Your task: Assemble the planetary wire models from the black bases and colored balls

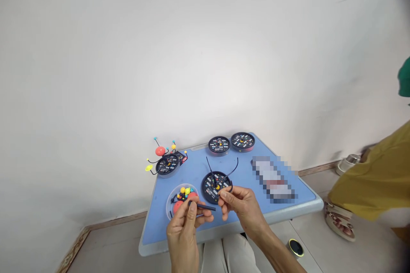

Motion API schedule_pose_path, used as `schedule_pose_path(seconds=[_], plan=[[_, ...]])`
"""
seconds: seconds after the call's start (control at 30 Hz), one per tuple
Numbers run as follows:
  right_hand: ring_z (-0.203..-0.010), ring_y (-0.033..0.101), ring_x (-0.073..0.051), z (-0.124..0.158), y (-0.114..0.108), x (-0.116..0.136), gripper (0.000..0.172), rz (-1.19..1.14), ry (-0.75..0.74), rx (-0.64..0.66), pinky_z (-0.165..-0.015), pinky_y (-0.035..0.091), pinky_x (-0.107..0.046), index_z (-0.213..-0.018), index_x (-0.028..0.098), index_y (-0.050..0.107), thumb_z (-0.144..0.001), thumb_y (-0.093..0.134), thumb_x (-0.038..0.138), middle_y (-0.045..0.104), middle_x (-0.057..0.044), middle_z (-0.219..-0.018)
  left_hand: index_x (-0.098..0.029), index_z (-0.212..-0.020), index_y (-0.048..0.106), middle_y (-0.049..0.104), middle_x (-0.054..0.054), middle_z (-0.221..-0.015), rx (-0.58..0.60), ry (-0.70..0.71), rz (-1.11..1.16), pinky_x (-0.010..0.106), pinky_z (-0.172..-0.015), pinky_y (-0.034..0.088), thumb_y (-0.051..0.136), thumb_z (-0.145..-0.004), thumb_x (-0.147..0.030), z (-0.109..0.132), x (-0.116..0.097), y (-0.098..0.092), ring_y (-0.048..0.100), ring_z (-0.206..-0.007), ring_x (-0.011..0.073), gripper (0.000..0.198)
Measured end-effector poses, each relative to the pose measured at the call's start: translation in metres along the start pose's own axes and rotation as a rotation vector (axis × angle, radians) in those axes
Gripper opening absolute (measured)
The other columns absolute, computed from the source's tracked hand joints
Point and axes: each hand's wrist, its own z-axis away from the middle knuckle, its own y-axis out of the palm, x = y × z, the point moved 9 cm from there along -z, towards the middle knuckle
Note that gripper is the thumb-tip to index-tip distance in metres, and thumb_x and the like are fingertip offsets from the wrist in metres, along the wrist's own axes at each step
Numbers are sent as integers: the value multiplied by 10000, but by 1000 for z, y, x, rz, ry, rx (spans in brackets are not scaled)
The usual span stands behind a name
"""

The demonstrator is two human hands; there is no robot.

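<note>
My left hand [187,230] pinches a straight black rod [206,207] between thumb and fingers, level above the table's front edge. Close beside it, my right hand [238,207] is closed, its fingertips pinching what appears to be a thin curved black rod [231,185], mostly hidden by the fingers. Just behind the hands lies a round black base [207,192] with printed labels. Thin black arms [229,173] rise from its centre. A clear round bowl [168,204] behind my left hand holds red, yellow and blue balls and black parts.
On the blue table [188,166], a finished-looking planet model [166,164] stands at the back left. Two more round bases, one left [219,146] and one right [242,141], sit by the wall. A pixelated flat object [272,179] lies at right. A person in yellow clothing [368,179] is beside the table.
</note>
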Motion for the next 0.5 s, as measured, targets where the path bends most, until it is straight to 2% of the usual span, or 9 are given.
schedule_pose_path(seconds=[0.1,0.17,0.27,0.4,0.5], plan=[[-419,524,-88,0,3,-2,364,-95,75,28,-379,446,-206,-642,121,660,-647,813,450,629,-7,-556,-131,-843,734,666,36,-686,16,0,-26,268,-525,554,805,-629,-445,-4,-3,4,626,-574,158,386],[-397,482,-65,1,6,-6,364,-142,142,66,-342,397,-172,-637,118,646,-643,820,437,607,1,-529,-128,-816,725,627,18,-611,43,13,-79,228,-433,483,797,-640,-437,-10,-7,8,570,-505,132,363],[-356,416,-37,3,13,-11,345,-202,227,157,-307,326,-137,-663,113,644,-647,824,407,576,19,-481,-129,-771,709,573,-7,-530,129,37,-181,194,-367,390,766,-675,-433,-21,-11,22,493,-432,100,324],[-324,355,-19,10,27,-22,326,-283,369,326,-271,236,-123,-653,112,634,-657,817,381,554,29,-462,-128,-841,727,519,-32,-445,394,16,-297,185,-379,361,724,-716,-391,-30,-7,58,440,-379,80,292],[-317,337,-15,14,31,-28,335,-323,439,403,-262,195,-119,-600,107,623,-644,822,372,516,40,-438,-126,-787,724,523,-29,-457,572,-6,-346,182,-384,343,711,-720,-340,-28,-4,78,421,-361,64,224]])
